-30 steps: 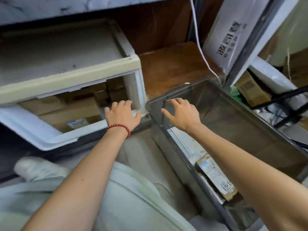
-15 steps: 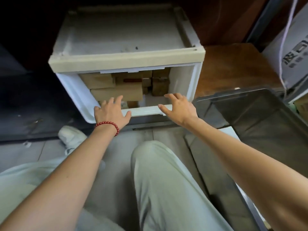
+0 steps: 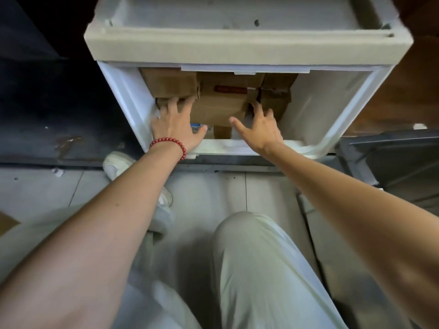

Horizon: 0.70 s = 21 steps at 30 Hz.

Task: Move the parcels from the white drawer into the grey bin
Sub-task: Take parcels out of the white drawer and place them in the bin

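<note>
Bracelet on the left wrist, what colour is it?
The bracelet is a string of red beads, shown best in the head view.

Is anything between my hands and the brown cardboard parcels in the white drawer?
Nothing visible: the left hand and right hand are inside the white plastic drawer, open, flanking the middle brown cardboard parcel.

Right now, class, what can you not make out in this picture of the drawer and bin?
Head view:
grey bin: cut off by the right edge, inside unseen.
parcels: rear ones hidden under the cabinet top; count unclear.
blue label: too small, partly behind the left hand.
</note>
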### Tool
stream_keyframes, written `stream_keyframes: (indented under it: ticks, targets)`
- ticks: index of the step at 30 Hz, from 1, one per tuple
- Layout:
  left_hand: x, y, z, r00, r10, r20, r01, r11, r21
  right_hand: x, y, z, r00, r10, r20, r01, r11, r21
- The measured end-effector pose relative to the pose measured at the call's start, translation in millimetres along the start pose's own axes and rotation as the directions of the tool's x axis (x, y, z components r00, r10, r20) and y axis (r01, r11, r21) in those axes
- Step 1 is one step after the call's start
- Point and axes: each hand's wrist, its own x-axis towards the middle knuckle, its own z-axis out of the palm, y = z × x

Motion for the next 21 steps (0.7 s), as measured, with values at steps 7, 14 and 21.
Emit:
stream_keyframes:
  ticks: [7, 14, 21]
  targets:
    - [5.1, -15.7, 13.3, 0.99, 0.081, -0.116, -0.085, 0.996, -0.031, 34.1, -12.2, 27.8, 0.959, 0.228, 0.169, -0.283, 0.751, 0.596]
    - [7.3, -12.6, 9.0, 0.994, 0.04, -0.1, -0.053, 0.99, -0.133, 29.7, -10.9, 33.5, 0.974, 0.171, 0.147, -0.217, 0.537, 0.815]
    - [-1.2, -12.2, -4.9, 0.998, 0.046, 0.036, -0.039, 0.984, -0.176, -10.0, 15.5, 23.1, 0.984, 0.11, 0.142, -0.178, 0.498, 0.849]
